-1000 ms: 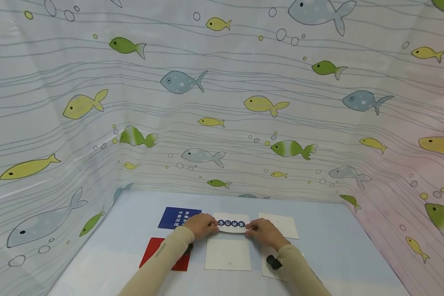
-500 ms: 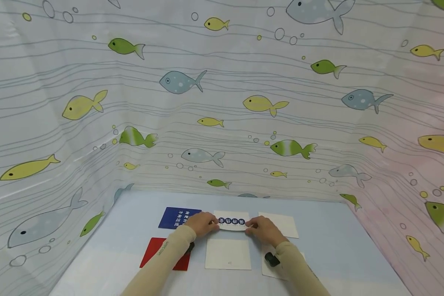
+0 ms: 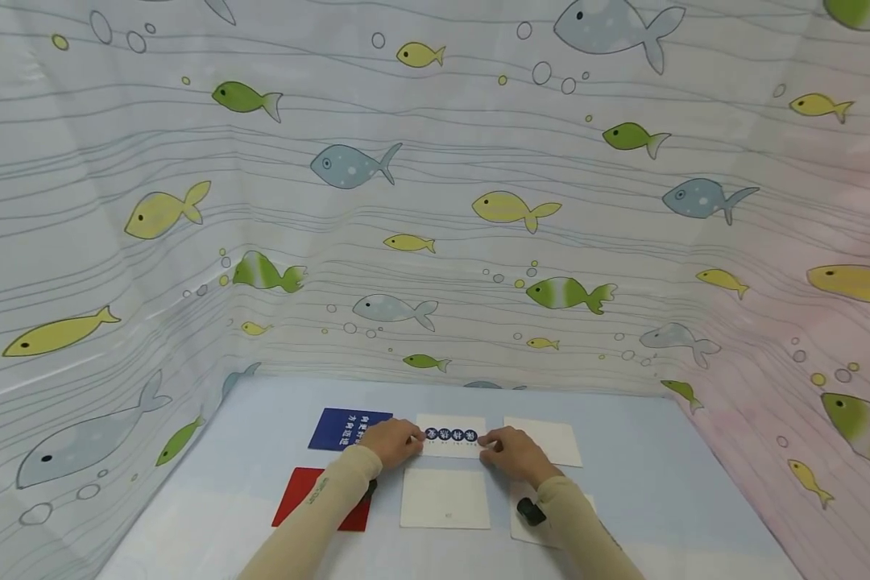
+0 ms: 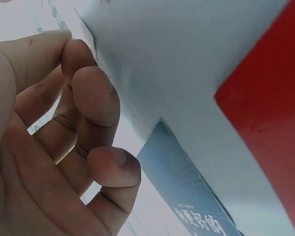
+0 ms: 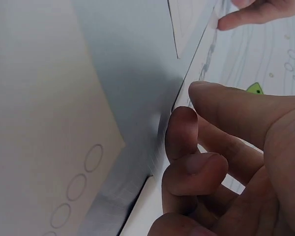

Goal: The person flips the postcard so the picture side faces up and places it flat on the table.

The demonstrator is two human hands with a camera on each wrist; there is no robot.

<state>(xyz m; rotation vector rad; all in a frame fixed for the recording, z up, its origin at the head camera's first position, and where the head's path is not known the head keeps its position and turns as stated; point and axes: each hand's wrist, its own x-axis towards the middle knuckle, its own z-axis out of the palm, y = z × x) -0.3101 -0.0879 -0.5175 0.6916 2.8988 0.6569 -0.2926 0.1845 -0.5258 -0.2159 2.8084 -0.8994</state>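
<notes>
A white card (image 3: 451,448) with a row of several blue circles bearing characters lies nearly flat at the table's back middle. My left hand (image 3: 390,441) pinches its left edge between thumb and curled fingers. On the opposite edge, my right hand (image 3: 516,453) pinches the card the same way. The left wrist view shows the left thumb (image 4: 44,44) meeting the index fingertip at the card's corner. In the right wrist view the right thumb (image 5: 226,101) lies over the card's edge, the other fingers curled below it.
Left of the card lie a blue card (image 3: 341,428) with white characters and a red card (image 3: 300,491), partly under the left sleeve. A plain white card (image 3: 445,499) is in front, with white cards back right (image 3: 560,441) and front right (image 3: 525,528). A fish-patterned curtain (image 3: 435,242) surrounds the table.
The white card has come down from a tilted, slightly bowed position to nearly flat, its front edge lower. Both hands stay at its edges, almost unmoved.
</notes>
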